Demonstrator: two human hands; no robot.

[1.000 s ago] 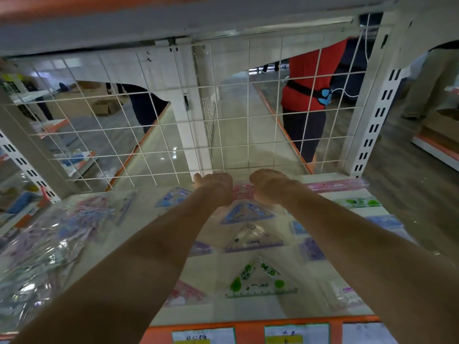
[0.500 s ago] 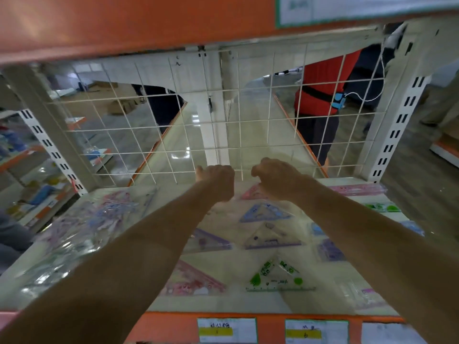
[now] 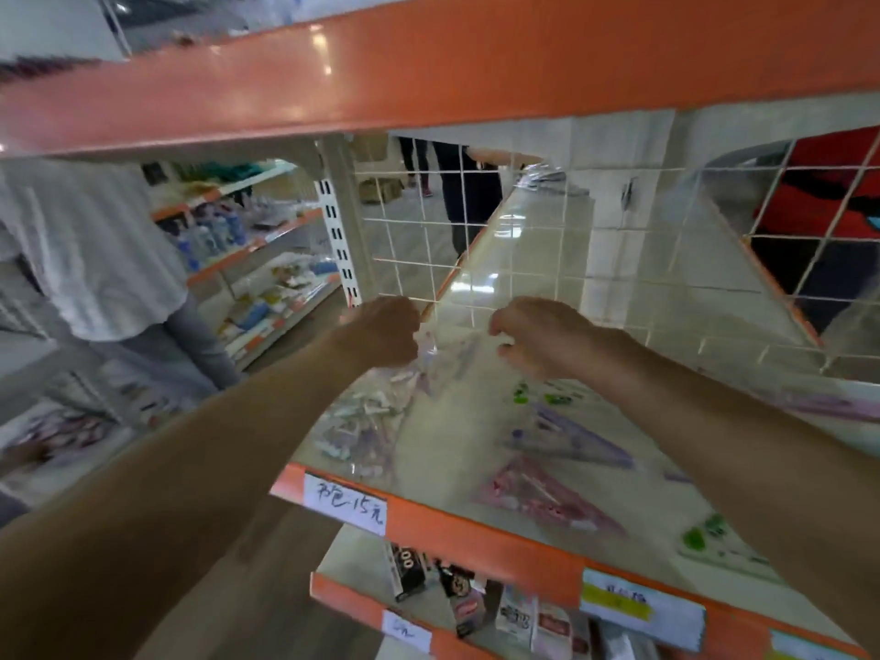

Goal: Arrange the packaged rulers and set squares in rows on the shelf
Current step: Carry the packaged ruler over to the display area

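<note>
Pinching the top of a clear bag (image 3: 376, 421) of packets, left hand (image 3: 381, 333) and right hand (image 3: 538, 335) hold it at the shelf (image 3: 476, 521) left end, just before the wire grid (image 3: 524, 259). Bare strip beside it. Four lie rightward: purple set square (image 3: 571, 440), pink set square (image 3: 547, 497), two green set squares (image 3: 700, 538).

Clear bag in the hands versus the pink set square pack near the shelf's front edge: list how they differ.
The clear bag is gripped at its top by the left hand and right hand; the pink set square pack lies flat, untouched. The clear bag is bulky, stuffed with many pieces; the pink set square pack is one flat triangle. Both rest on the same shelf in clear plastic.
</note>
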